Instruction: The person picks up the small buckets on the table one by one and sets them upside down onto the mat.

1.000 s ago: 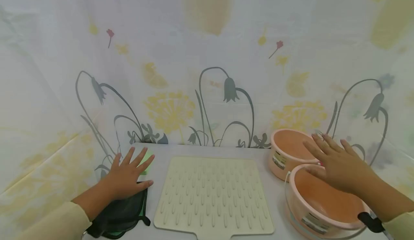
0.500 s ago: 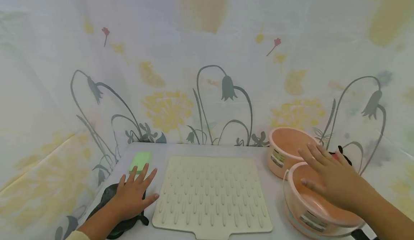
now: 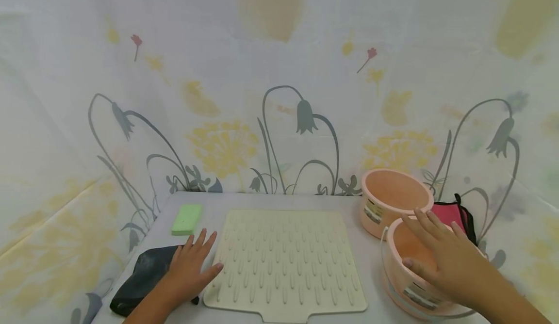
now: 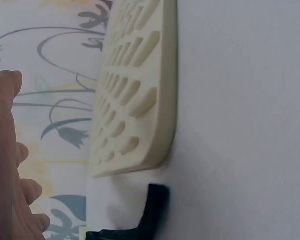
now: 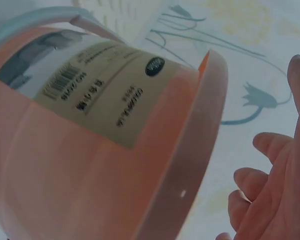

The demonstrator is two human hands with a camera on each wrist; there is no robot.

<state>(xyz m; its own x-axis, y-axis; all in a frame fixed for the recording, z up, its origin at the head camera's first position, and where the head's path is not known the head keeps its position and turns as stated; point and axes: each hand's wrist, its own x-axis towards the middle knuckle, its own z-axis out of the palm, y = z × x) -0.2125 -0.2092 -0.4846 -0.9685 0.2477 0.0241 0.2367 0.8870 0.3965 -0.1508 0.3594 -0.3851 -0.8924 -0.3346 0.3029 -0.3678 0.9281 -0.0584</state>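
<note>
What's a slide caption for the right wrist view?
Empty right hand over a round peach plastic bucket with a printed label, flower-patterned white sheet behind.

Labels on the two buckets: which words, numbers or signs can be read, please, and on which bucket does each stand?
"NO" on the near bucket label; the number after it is too blurred.
"COLO" on the same label; the rest is blurred.
Barcode, characters and dark oval there: too blurred to read.
Far bucket, its paper sticker: too small to read.

The bucket's (image 5: 75, 160) label (image 5: 105, 100) shows a barcode (image 5: 60, 81) and "COLOURFUL".
</note>
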